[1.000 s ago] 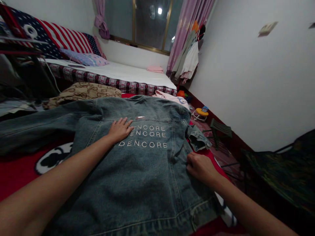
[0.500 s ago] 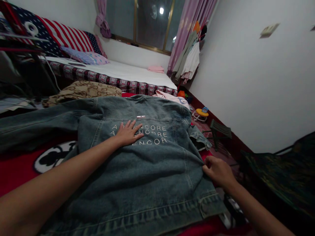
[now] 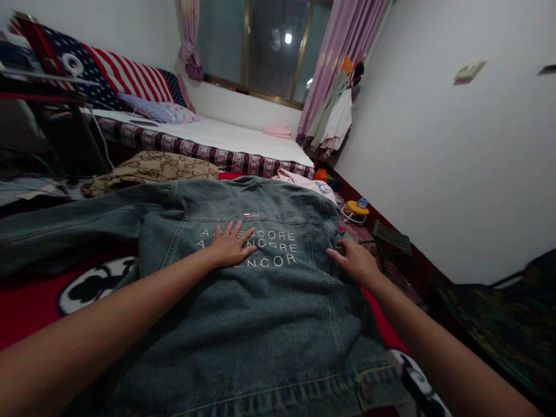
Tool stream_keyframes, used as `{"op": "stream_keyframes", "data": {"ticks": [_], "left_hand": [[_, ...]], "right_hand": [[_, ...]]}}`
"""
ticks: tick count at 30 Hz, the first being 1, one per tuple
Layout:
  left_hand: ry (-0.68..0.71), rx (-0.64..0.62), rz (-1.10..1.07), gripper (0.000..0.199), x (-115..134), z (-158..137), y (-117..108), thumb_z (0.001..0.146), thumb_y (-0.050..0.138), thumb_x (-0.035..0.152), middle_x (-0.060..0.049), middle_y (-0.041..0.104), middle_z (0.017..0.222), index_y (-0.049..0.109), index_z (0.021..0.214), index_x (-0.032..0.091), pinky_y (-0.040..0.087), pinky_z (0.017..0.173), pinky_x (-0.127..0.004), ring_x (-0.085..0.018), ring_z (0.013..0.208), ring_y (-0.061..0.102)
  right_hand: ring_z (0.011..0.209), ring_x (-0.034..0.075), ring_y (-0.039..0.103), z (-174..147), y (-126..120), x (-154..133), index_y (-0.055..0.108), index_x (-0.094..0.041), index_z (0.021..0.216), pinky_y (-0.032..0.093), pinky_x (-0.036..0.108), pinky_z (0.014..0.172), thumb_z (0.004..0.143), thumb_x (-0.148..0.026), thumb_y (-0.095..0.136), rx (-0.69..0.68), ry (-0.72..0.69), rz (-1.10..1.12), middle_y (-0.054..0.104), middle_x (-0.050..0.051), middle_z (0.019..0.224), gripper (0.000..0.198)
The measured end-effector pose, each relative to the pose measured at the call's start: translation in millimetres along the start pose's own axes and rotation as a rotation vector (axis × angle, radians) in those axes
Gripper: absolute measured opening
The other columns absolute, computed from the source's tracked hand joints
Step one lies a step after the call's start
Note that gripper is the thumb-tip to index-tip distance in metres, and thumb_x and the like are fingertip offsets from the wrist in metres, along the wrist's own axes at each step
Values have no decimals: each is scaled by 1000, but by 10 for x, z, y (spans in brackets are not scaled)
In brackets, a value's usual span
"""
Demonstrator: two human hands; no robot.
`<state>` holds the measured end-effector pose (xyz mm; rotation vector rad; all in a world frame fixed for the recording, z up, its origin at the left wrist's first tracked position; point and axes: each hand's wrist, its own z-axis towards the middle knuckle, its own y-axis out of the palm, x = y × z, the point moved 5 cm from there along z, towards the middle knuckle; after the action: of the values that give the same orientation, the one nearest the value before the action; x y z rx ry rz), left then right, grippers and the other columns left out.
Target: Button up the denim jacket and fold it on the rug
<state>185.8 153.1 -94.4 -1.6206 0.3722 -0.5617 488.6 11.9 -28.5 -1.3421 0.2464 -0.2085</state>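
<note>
A blue-grey denim jacket (image 3: pixel 269 313) lies back side up, with pale embroidered letters across its back. My left hand (image 3: pixel 230 246) rests flat on the lettering, its fingers spread. At the jacket's right side, near the armhole, is my right hand (image 3: pixel 358 263). Its thumb stretches toward the denim, apart from the other fingers, and I see nothing held between them. Part of the right sleeve is hidden behind that hand. The left sleeve (image 3: pixel 87 217) reaches out to the left.
Under the jacket is a red blanket (image 3: pixel 30 307) with black-and-white patterns. A brown patterned cloth (image 3: pixel 160 165) and a pink cloth (image 3: pixel 299 178) lie beyond it. A bed (image 3: pixel 226 130) stands by the window. On the right are a yellow stool (image 3: pixel 357 208) and a dark folding stool (image 3: pixel 393 238).
My right hand has let go of the jacket's right side edge and moved up along it toward the armhole. My left hand stays flat on the lettering. The view has tilted slightly upward.
</note>
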Motion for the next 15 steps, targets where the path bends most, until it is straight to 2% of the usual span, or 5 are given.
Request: {"op": "stream_keyframes", "data": {"ticks": [3, 6, 8, 11, 15], "left_hand": [[36, -124, -77, 77, -15, -16, -160, 88, 32, 70, -15, 15, 160, 27, 152, 28, 16, 112, -61, -38, 146, 14], [101, -56, -153, 75, -15, -107, -353, 92, 24, 68, -14, 24, 158, 29, 151, 24, 23, 114, -51, -32, 145, 23], [130, 18, -121, 72, -33, -235, -388, 92, 26, 66, -12, 21, 159, 26, 152, 25, 22, 114, -52, -33, 146, 19], [201, 28, -43, 70, -112, -524, -286, 92, 36, 63, -11, 16, 160, 28, 152, 27, 19, 113, -56, -37, 146, 15], [269, 217, -29, 60, -416, -1003, -386, 91, 42, 57, -12, 34, 154, 49, 140, 22, 28, 112, -47, -32, 138, 34]], "right_hand": [[84, 21, 66, 220, -72, -64, 69, -21, 88, 37, 27, 62, 86, -36, 54, 119, -26, -62, 72, 6, 88, 21], [82, 21, 65, 287, -182, -26, 68, -22, 92, 37, 28, 64, 87, -38, 51, 371, 34, -39, 72, 5, 89, 24], [84, 22, 65, 315, -85, 30, 68, -21, 93, 38, 29, 65, 87, -37, 51, 327, 75, -46, 72, 6, 92, 24], [90, 24, 65, 295, 136, 104, 68, -20, 97, 41, 29, 66, 85, -31, 53, 110, 82, -65, 71, 8, 101, 22], [86, 23, 65, -14, -4, 138, 62, -20, 107, 46, 32, 68, 81, -35, 55, 198, 5, 93, 68, 8, 104, 31]]}}
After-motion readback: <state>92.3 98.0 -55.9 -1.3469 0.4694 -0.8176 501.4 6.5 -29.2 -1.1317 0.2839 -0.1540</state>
